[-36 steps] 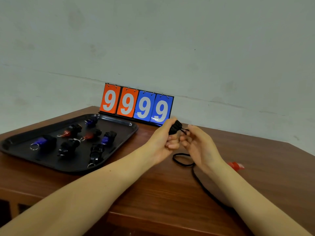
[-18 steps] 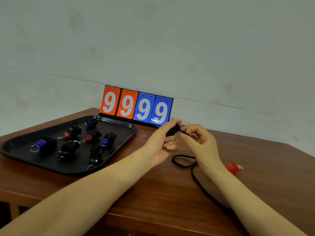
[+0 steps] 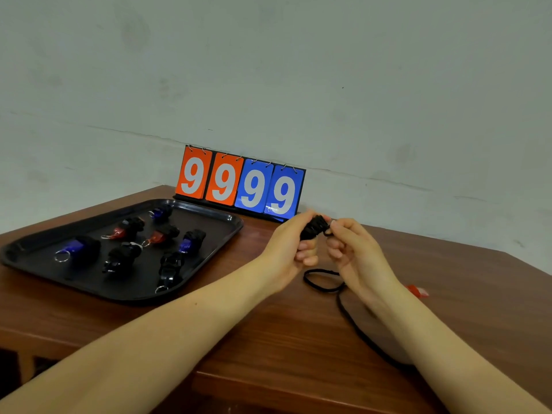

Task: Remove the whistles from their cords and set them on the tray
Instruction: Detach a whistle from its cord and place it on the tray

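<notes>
My left hand [image 3: 294, 246] grips a black whistle [image 3: 314, 228] above the wooden table [image 3: 268, 330]. My right hand [image 3: 355, 249] pinches the whistle's ring end, where the black cord [image 3: 321, 279] joins it. The cord loops on the table under my right hand and runs back toward me beneath my right forearm. A black tray [image 3: 221, 231] at the left holds several whistles, some blue, some red, some black, with metal rings.
A flip scoreboard [image 3: 240, 183] reading 9999 stands against the wall behind the tray. A red whistle [image 3: 417, 290] lies on the table right of my right wrist, partly hidden by it. The table's front edge runs close to me.
My right hand's fingers have closed in on the whistle's end again after being spread half a second ago. Both hands stay at about the same place above the table.
</notes>
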`<state>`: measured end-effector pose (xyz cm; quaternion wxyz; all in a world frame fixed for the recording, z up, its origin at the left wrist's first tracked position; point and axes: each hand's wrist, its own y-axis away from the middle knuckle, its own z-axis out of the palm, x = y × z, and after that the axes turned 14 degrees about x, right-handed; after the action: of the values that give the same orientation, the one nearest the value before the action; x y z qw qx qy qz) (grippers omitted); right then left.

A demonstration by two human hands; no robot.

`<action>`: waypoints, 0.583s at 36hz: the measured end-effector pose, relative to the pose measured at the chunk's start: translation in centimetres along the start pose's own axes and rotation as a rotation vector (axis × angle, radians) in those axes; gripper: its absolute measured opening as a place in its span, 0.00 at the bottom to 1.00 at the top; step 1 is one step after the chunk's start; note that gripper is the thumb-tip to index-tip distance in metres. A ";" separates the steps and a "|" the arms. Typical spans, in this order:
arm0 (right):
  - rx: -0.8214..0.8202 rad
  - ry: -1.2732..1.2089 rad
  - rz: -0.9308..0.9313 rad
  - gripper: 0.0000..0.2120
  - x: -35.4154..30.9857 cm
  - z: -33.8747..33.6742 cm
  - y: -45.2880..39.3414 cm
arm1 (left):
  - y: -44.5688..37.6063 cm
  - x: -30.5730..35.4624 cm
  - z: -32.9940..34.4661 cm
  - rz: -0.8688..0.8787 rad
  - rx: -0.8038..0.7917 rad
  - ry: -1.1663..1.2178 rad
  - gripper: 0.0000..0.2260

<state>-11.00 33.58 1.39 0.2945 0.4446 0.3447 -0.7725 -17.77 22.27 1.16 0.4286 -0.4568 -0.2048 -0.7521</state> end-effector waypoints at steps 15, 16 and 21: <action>0.070 0.022 0.116 0.06 0.2 -0.6 -0.5 | -0.2 -0.2 0.0 0.165 -0.026 -0.314 0.04; 0.065 0.026 0.123 0.06 0.2 -0.6 -0.5 | -0.2 -0.1 0.1 0.148 -0.015 -0.281 0.04; 0.066 0.036 0.130 0.06 0.1 -0.6 -0.3 | -0.5 -0.4 0.1 0.100 -0.005 -0.250 0.07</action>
<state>-10.98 34.27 1.14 0.3232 0.4891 0.2948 -0.7546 -18.10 22.82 0.94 0.4356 -0.5578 -0.2316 -0.6675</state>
